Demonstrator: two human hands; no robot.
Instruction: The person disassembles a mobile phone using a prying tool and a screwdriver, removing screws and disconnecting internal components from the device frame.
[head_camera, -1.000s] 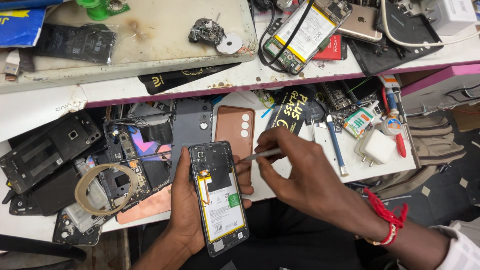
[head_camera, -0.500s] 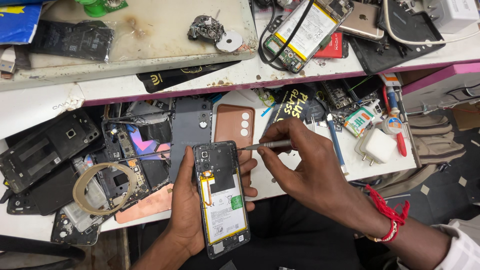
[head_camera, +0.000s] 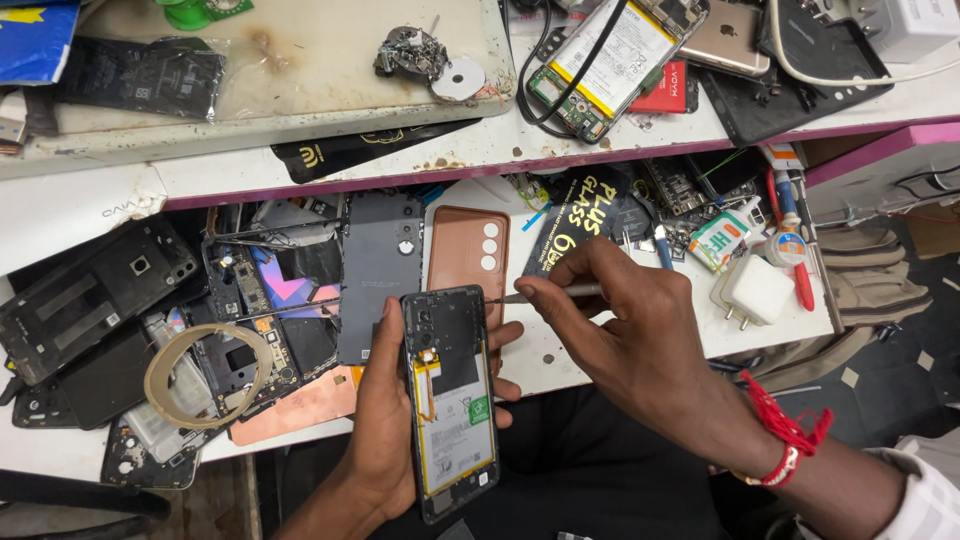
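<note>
Right then, an opened phone (head_camera: 452, 400) with its back off sat near the person, just off the near edge of the white bench (head_camera: 560, 355), yellow-trimmed battery showing. The left hand (head_camera: 385, 420) cradled it from beneath, fingers curled round the far side, thumb pressed on the left edge. The right hand (head_camera: 630, 340) pinched a slim metal tool (head_camera: 545, 293) between thumb and fingers, its tip at the phone's upper right edge. Just beyond lay a brown back cover (head_camera: 465, 250) and a grey one (head_camera: 380, 265); a white charger (head_camera: 752, 295) sat further right.
</note>
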